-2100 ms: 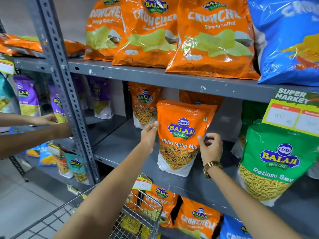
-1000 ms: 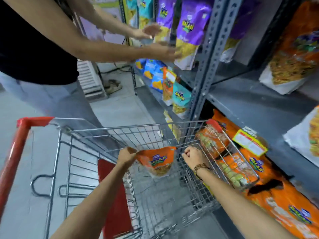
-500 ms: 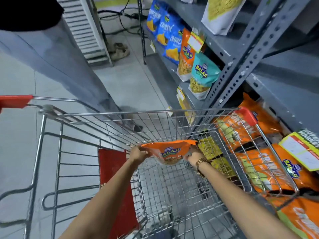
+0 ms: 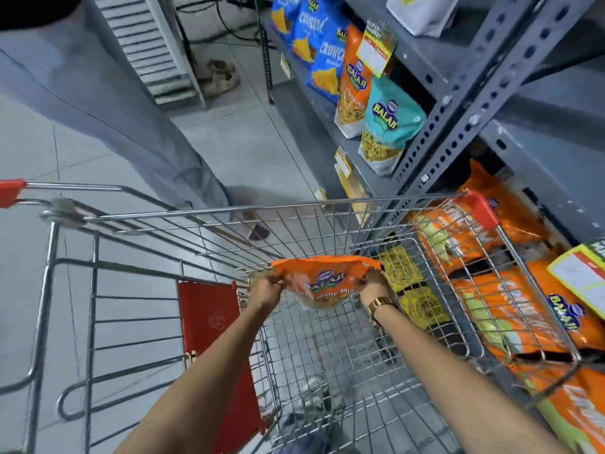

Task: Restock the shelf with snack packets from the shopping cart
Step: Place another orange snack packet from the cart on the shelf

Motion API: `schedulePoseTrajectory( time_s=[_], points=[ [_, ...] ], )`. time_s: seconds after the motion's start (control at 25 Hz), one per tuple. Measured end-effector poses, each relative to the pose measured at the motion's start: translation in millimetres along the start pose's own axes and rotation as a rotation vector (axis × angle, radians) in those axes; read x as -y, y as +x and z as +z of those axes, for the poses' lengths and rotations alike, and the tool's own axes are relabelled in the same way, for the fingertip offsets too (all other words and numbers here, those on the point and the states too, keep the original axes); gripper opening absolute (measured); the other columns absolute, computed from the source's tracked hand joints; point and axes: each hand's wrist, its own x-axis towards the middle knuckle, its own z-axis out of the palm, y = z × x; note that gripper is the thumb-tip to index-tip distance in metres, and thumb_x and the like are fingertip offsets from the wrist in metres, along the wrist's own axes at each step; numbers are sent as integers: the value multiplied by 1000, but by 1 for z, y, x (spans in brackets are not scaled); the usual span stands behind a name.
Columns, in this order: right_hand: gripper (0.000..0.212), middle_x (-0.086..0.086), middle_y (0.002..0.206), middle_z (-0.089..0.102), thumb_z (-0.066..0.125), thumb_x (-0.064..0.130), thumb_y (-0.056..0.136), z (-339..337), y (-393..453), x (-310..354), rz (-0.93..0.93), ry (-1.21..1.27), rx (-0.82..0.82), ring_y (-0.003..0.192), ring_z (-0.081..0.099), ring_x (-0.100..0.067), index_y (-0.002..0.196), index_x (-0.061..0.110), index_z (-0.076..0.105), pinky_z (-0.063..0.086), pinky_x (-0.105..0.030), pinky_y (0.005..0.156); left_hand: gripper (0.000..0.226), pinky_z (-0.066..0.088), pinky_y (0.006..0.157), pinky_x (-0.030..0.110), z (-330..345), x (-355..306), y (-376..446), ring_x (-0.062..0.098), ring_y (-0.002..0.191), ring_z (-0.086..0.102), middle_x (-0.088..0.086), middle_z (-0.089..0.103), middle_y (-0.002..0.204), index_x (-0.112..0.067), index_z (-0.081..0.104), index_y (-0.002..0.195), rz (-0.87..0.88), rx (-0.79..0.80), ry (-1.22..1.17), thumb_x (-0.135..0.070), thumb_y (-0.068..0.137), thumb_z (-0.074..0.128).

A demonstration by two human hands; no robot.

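Reaching down into the shopping cart [image 4: 327, 209], the person is stretching both bare forearms out over the wire basket. The left hand [image 4: 265, 290] is pinching the left top corner of an orange snack packet [image 4: 327, 280], fingers curled tight against the film. The right hand [image 4: 373, 288], with a gold watch [image 4: 379, 304] sitting on its wrist, is closing around the right top corner in the same way. Neither hand is spread at all; both are pressed shut on the packet's upper edge. The packet is hanging between the two hands inside the basket, its printed front facing up, its lower end sagging toward the wire floor, though whether it is touching the wire I cannot tell.

Just left of the left hand, a red flap [image 4: 212, 322] is standing at the cart's seat end. To the right, seen through the mesh, yellow packets [image 4: 419, 306] are lying low beside the cart, and orange packets [image 4: 510, 309] are crowding the bottom level of the grey shelf [image 4: 556, 149].

Farther off, a teal packet [image 4: 386, 126] is standing upright on the next level, an orange pouch [image 4: 353, 90] just beside it and blue packets [image 4: 324, 50] beyond. Another person's grey trouser leg [image 4: 108, 103] is crossing the floor past the cart's far rim.
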Motion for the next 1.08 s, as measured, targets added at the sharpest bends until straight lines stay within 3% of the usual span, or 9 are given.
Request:
schedulePoseTrajectory(
  time_s=[0.12, 0.28, 0.4, 0.48, 0.6, 0.72, 0.8, 0.92, 1.08],
  points=[
    [15, -15, 92, 65, 54, 17, 88, -17, -21, 0, -73, 70, -52, 87, 59, -31, 95, 7, 63, 40, -33, 69, 23, 44, 71, 26, -6, -18, -16, 16, 90, 55, 8, 63, 95, 8, 65, 103, 36, 74, -89, -5, 85, 59],
    [20, -20, 104, 67, 54, 19, 88, -52, -52, 4, -151, 93, -97, 93, 61, -34, 103, 9, 62, 46, -35, 76, 28, 46, 93, 33, -14, -50, -47, 19, 101, 61, 12, 66, 111, 6, 64, 108, 154, 84, -91, -9, 85, 60],
    [23, -18, 106, 68, 54, 22, 88, -88, -80, 6, -222, 115, -170, 93, 62, -33, 107, 12, 60, 48, -34, 75, 27, 53, 66, 22, -14, -85, -77, 21, 85, 63, 20, 68, 103, 8, 65, 106, 238, 65, -122, -9, 85, 60],
    [23, -16, 100, 69, 54, 22, 88, -117, -104, 7, -269, 143, -237, 84, 62, -29, 107, 9, 60, 45, -28, 62, 28, 51, 47, 21, -13, -112, -101, 6, 58, 59, 26, 71, 97, 11, 64, 105, 301, 28, -172, -9, 86, 60],
    [22, -13, 90, 71, 55, 24, 88, -163, -139, 12, -327, 207, -382, 76, 62, -28, 102, 9, 62, 46, -29, 56, 16, 48, 65, 33, -13, -157, -129, 1, 48, 52, 18, 74, 80, 3, 70, 87, 407, 37, -203, -11, 83, 63],
    [20, -16, 96, 72, 55, 26, 87, -211, -170, 13, -391, 288, -512, 84, 64, -34, 95, 10, 63, 41, -30, 62, 18, 40, 57, 25, -9, -211, -157, 2, 50, 50, -15, 63, 42, -15, 64, 64, 528, 40, -216, -13, 82, 65],
    [20, -18, 96, 71, 54, 25, 87, -241, -186, 11, -418, 326, -576, 87, 63, -37, 92, 7, 61, 43, -34, 64, 14, 39, 50, 20, -3, -251, -179, -8, 34, 46, -15, 58, 46, -8, 66, 70, 612, 3, -194, -14, 82, 65],
    [23, -22, 93, 70, 53, 26, 88, -286, -206, 6, -444, 352, -703, 87, 63, -39, 88, 3, 61, 40, -34, 62, 13, 39, 32, 13, 13, -303, -200, -6, 25, 46, -12, 56, 44, 3, 66, 90, 691, 35, -238, -8, 85, 60],
    [31, -21, 87, 70, 50, 35, 88, -335, -207, 5, -402, 303, -856, 84, 63, -38, 85, 6, 60, 35, -31, 59, 14, 47, 32, 16, 40, -360, -206, 1, 27, 54, 8, 62, 66, -1, 58, 100, 733, 161, -267, -10, 89, 54]
  ],
)
